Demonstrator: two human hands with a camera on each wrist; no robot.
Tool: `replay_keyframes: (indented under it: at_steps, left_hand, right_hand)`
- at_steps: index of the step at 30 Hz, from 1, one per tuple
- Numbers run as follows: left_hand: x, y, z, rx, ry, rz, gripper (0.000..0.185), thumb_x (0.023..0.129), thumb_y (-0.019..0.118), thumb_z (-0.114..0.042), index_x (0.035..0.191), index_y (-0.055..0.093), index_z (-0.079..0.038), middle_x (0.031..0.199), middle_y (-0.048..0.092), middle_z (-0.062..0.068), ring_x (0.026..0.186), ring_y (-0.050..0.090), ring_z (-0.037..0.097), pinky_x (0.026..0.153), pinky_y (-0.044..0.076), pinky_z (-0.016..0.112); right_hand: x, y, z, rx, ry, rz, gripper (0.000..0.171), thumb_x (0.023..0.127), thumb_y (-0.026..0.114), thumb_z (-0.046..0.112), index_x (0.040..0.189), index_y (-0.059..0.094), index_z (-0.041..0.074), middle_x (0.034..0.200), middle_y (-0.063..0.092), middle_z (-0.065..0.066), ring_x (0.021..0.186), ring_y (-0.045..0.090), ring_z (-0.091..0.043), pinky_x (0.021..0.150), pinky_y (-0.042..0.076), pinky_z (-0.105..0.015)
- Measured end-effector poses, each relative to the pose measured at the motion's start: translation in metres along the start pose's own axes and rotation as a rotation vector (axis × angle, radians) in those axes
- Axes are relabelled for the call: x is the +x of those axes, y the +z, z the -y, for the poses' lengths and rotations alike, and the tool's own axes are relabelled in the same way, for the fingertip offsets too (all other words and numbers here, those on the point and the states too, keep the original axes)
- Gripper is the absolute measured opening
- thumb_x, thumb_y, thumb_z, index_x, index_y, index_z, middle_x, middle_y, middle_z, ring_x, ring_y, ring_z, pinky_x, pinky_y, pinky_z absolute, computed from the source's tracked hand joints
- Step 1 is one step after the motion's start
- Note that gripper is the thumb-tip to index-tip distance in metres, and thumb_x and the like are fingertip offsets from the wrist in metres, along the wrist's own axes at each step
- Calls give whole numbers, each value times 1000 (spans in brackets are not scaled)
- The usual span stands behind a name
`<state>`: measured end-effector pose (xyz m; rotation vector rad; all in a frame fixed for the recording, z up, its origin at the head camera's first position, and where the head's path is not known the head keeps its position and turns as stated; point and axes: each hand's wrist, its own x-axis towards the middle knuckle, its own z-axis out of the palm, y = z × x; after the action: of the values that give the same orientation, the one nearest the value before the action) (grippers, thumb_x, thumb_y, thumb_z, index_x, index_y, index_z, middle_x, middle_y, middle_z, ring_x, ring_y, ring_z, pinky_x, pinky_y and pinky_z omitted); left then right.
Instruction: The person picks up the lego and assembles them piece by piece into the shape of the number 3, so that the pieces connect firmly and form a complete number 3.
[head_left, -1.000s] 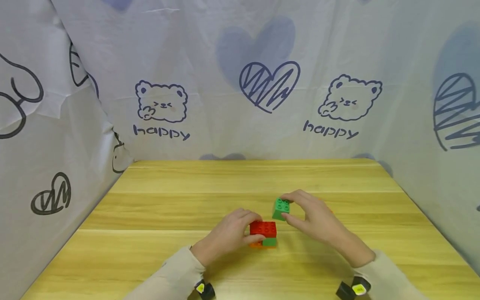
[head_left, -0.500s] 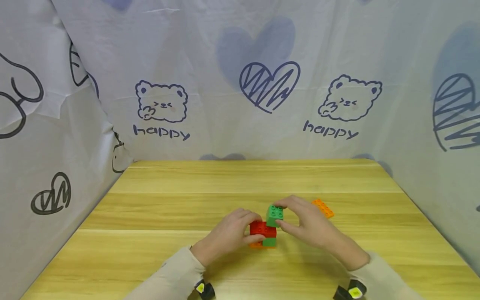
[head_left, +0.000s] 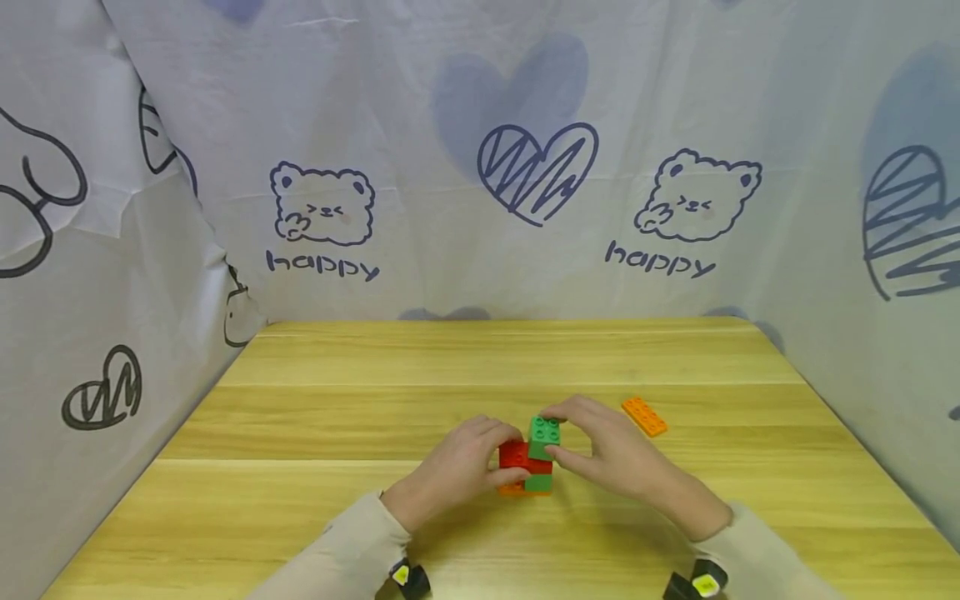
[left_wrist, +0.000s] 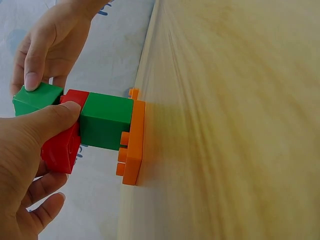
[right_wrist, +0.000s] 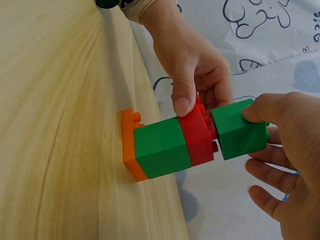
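Note:
A small stack of toy building bricks stands on the table: an orange plate (left_wrist: pixel 134 145) at the bottom, a green brick (right_wrist: pixel 162 148) on its right part, and a red brick (head_left: pixel 514 456) across the top. My left hand (head_left: pixel 471 460) grips the red brick between thumb and fingers. A second green brick (head_left: pixel 544 437) with studs up is pinched in my right hand (head_left: pixel 611 442). It sits over the right half of the red brick, and in the right wrist view its underside is right at the red studs, slightly tilted.
A loose orange plate (head_left: pixel 644 417) lies on the wooden table (head_left: pixel 337 408) behind my right hand. A white printed cloth (head_left: pixel 435 275) hangs around the table's back and sides.
My right hand has carried the green brick left and toward me, from beside the stack to the red brick's right half. The loose orange plate has come into view. My left hand stays put.

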<state>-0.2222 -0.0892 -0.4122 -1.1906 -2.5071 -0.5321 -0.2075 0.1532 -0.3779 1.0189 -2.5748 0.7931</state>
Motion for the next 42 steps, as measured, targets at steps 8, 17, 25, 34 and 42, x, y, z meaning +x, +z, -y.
replay_keyframes:
  at_steps: [8, 17, 25, 34, 42]
  left_hand:
    - [0, 1, 1, -10, -11, 3, 37, 87, 74, -40, 109, 67, -11, 96, 66, -5, 84, 57, 8, 75, 50, 21]
    - [0, 0, 0, -19, -21, 9, 38, 87, 74, -41, 109, 67, -11, 95, 66, -6, 84, 56, 8, 76, 50, 22]
    - [0, -2, -1, -19, -26, 15, 37, 87, 73, -42, 108, 67, -12, 94, 65, -7, 85, 57, 8, 76, 50, 22]
    - [0, -3, -2, -20, -24, 14, 37, 87, 73, -42, 107, 67, -12, 94, 66, -7, 84, 57, 8, 77, 50, 22]
    - [0, -2, -2, -37, -30, 19, 37, 87, 73, -41, 108, 67, -12, 95, 66, -6, 84, 56, 7, 75, 49, 21]
  right_hand:
    - [0, 2, -1, -15, -13, 10, 37, 91, 72, 31, 125, 62, 19, 114, 62, 9, 104, 60, -11, 87, 52, -36]
    - [0, 4, -2, -4, 0, 36, 37, 93, 69, 34, 126, 62, 20, 117, 62, 8, 105, 60, -13, 88, 52, -37]
    - [2, 4, -1, 21, 10, 53, 37, 93, 68, 35, 127, 63, 22, 118, 62, 8, 107, 61, -18, 89, 52, -39]
    - [2, 4, 1, 53, 37, 54, 38, 91, 71, 33, 126, 65, 20, 117, 63, 6, 106, 62, -20, 90, 52, -40]
    - [1, 3, -1, 78, 53, 62, 39, 90, 72, 32, 126, 66, 19, 116, 64, 6, 105, 62, -20, 89, 52, -41]
